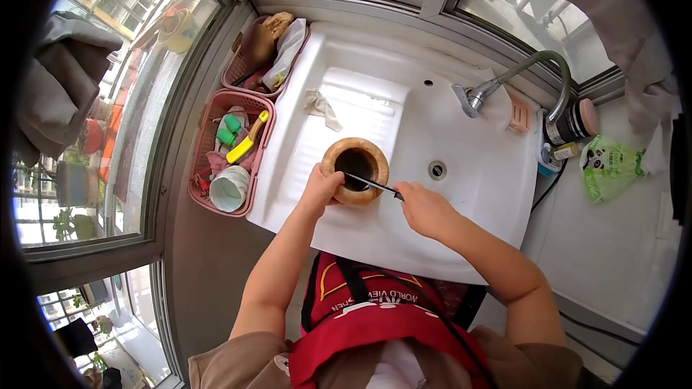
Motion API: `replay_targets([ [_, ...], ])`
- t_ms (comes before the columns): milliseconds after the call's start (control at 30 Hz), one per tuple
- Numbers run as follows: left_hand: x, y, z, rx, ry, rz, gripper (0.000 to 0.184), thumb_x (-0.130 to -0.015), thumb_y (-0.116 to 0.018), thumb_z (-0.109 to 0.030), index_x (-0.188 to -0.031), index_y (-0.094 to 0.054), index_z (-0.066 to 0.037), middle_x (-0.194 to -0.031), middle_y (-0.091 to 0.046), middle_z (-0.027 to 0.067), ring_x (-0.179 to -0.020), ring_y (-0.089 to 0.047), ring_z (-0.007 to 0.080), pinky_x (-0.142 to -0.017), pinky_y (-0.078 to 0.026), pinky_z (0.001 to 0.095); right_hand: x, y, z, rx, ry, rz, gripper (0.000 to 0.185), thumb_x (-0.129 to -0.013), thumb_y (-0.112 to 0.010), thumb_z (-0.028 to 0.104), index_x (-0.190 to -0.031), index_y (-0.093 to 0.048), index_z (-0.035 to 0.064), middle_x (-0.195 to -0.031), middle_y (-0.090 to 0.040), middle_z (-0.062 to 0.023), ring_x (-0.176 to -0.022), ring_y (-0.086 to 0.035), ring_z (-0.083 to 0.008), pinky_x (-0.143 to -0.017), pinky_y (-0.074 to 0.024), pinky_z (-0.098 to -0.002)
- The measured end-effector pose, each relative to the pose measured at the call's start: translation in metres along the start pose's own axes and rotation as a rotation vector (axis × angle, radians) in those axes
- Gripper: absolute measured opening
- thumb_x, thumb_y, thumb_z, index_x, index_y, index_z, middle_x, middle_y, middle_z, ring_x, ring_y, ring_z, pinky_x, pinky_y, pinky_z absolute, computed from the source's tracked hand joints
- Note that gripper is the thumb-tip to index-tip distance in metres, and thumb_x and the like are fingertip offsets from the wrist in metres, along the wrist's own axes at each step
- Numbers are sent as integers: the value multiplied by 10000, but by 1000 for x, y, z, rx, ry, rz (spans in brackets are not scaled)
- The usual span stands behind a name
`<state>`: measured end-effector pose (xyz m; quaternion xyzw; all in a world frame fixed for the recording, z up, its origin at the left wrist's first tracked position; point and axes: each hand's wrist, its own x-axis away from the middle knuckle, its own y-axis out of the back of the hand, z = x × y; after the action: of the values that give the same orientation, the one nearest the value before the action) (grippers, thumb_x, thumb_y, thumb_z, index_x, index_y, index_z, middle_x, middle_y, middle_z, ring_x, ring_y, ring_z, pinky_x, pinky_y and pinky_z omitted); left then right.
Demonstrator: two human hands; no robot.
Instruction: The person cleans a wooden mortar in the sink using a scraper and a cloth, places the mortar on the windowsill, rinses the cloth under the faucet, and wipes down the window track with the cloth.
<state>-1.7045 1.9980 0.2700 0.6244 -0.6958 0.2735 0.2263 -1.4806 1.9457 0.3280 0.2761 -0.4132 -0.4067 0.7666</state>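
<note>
A round tan-brown pot [375,155] with a thick rim and a dark hollow inside sits on the white sink, near the edge between its ribbed board and basin. My left hand [322,186] grips the pot's left rim, thumb on top and the other fingers mostly hidden. In my right hand [425,209], closed around its dark handle, is a thin metal tool [371,183]. Its shaft lies across the pot's mouth toward my left thumb; whether it is a knife or another tool, I cannot tell. A crumpled pale cloth [322,108] lies on the ribbed board behind the pot.
The sink [476,194] has a drain [437,169] and a curved faucet [490,90]. Pink baskets [205,126] along the left hold a yellow-handled tool [249,140] and a white cup [229,189]. At right are a soap dish [519,113], a dark jar [566,126] and a green bag [605,166].
</note>
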Motion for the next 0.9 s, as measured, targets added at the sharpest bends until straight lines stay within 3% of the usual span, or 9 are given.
replay_targets([
  [167, -10, 18, -7, -86, 63, 0, 319, -717, -544, -120, -997, -525, 31, -849, -580, 123, -661, -624, 207, -499, -568, 360, -21, 8, 21, 176, -125, 62, 364, -862, -447, 58, -1225, -457, 69, -856, -576, -157, -744, -599, -349, -638, -488, -441],
  [267, -10, 24, -13, -372, 120, 38, 350, -735, -531, -189, -1008, -523, 31, -858, -591, 157, -659, -627, 205, -459, -529, 324, -25, 13, 47, 304, -185, 26, 476, -833, -461, 34, -1303, -415, 91, -836, -588, -159, -727, -610, -337, -604, -497, -425],
  [367, -16, 35, 2, -603, 52, -117, 422, -798, -544, -289, -1071, -502, 30, -913, -599, 210, -729, -634, 286, -561, -525, 368, -35, -2, 56, 315, -157, 1, 578, -792, -479, 10, -1350, -390, 130, -832, -591, -162, -730, -615, -328, -599, -500, -415],
  [433, -23, 44, 12, -854, -135, -164, 523, -867, -511, -387, -1178, -453, 30, -1012, -574, 263, -885, -594, 382, -764, -487, 422, -30, -15, 68, 262, -96, 60, 586, -786, -472, 4, -1351, -389, 135, -828, -590, -163, -723, -614, -329, -597, -499, -415],
  [533, -21, 47, 26, -710, -305, -256, 572, -924, -432, -410, -1297, -370, 18, -1089, -534, 295, -1011, -524, 427, -904, -401, 458, -23, -5, 79, 210, -10, 142, 565, -775, -457, -3, -1325, -423, 123, -777, -594, -165, -700, -614, -320, -603, -494, -427],
  [633, -10, 33, 27, -612, -393, -387, 531, -949, -379, -337, -1355, -320, 1, -1151, -509, 295, -1073, -503, 406, -939, -382, 434, -33, 22, 69, 196, -19, 159, 534, -782, -466, 12, -1307, -450, 110, -718, -588, -176, -686, -607, -323, -620, -489, -435],
  [700, -16, 35, 36, -569, -456, -365, 521, -952, -372, -319, -1363, -313, -5, -1185, -501, 283, -1094, -497, 398, -949, -376, 424, -47, 15, 57, 140, -120, -18, 447, -820, -449, 41, -1258, -509, 108, -770, -617, -195, -719, -604, -345, -650, -490, -436],
  [800, -21, 38, 40, -494, -523, -332, 503, -953, -363, -290, -1368, -313, -9, -1248, -481, 258, -1135, -484, 379, -966, -367, 404, -58, -22, 51, -172, -22, -28, 383, -798, -472, 58, -1171, -560, 68, -836, -650, -157, -747, -631, -325, -637, -509, -419],
  [900, -18, 37, 40, -484, -511, -328, 490, -954, -360, -272, -1362, -321, -3, -1281, -468, 243, -1164, -472, 362, -978, -359, 388, -51, -18, 48, -98, 51, 66, 344, -820, -462, 86, -1141, -587, 76, -892, -652, -161, -805, -630, -327, -691, -502, -424],
])
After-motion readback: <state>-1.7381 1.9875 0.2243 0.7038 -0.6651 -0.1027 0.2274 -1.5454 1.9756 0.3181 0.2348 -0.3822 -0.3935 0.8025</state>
